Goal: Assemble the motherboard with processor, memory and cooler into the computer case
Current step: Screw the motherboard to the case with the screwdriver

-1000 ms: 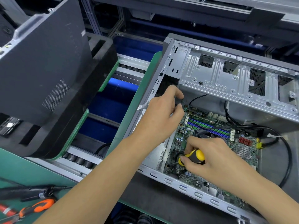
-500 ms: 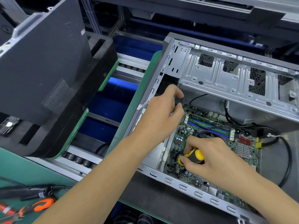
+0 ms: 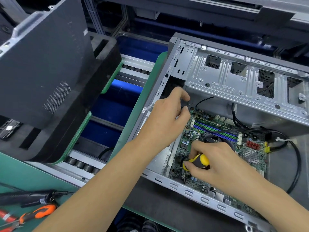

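Nearest, at the bench edge: orange-handled pliers [image 3: 30,215] and a black powered driver [image 3: 25,198], idle, well apart from the work.

Next, right hand [image 3: 222,164] wrapped round a yellow-and-black screwdriver [image 3: 198,162], shaft angled down and left toward the near-left corner of the board [image 3: 250,153], which lies flat in the case [image 3: 234,77]. Tip hidden among small parts, so seating in a screw head impossible to tell. Likely risk: a slip off the head, gouging traces or knocking the capacitors just beside the shaft; cause, a tilted shaft with push along it.

Further in, left hand [image 3: 168,118] with fingers curled at the case's left wall, thumb and forefinger close together at the board's far-left corner; impossible to tell whether pinching anything. If only steadying, possible shift of the board off its standoffs under driving force.

Beyond, memory [image 3: 215,129] seated, cooler [image 3: 214,139] partly hidden by the right hand. Black cable [image 3: 294,158] looping over the board's right edge: snag or pinch risk near the hands.
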Tool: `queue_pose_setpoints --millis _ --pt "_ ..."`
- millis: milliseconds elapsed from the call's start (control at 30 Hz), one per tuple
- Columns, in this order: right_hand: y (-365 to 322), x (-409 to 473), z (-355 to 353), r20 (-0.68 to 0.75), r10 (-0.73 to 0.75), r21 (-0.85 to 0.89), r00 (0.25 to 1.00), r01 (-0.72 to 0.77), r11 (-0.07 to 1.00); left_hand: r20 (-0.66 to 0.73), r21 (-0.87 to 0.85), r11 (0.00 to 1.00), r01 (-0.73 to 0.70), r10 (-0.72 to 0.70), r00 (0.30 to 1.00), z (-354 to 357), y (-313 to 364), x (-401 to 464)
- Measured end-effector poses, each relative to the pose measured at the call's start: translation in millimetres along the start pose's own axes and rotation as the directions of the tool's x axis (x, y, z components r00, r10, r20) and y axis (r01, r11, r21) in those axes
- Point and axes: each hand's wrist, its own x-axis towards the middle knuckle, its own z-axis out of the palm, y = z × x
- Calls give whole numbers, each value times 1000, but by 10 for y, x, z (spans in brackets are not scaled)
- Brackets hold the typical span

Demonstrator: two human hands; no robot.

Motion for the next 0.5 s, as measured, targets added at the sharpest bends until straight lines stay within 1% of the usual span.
queue_pose_setpoints --millis 67,100,133,167,200,233,267,300,333,400,500 --pt "-16 0 -8 8 7 -20 1000 -7 1000 19 9 1000 21 -21 1000 -10 22 5" --pt "-26 3 -14 9 9 -38 1000 -9 999 56 18 999 37 -38 998 -19 32 3" --pt "-39 6 -20 10 11 -64 1000 -11 998 134 39 997 61 -66 989 -36 39 -7" --pt "-58 11 -25 10 12 -98 1000 -11 995 257 82 993 90 -108 960 -61 36 -26" --pt "-84 18 -31 9 12 -132 1000 -11 991 408 157 982 109 -164 898 -92 26 -49" --pt "-108 19 -35 8 11 -161 1000 -10 987 546 246 964 97 -221 808 -116 12 -80" --pt "-130 20 -36 8 13 -185 1000 -12 983 643 317 947 59 -260 720 -134 3 -119" --pt "-152 19 -40 11 21 -206 1000 -18 978 700 342 940 17 -267 663 -137 0 -159" --pt "-170 14 -43 13 29 -229 1000 -25 973 725 326 946 -5 -246 643 -121 8 -192" --pt "-199 -2 -34 4 10 -287 1000 -8 958 713 265 964 15 -206 670 -56 37 -233" --pt "-240 -29 -63 -14 -64 -341 998 55 938 647 250 967 39 -197 737 38 8 -241"
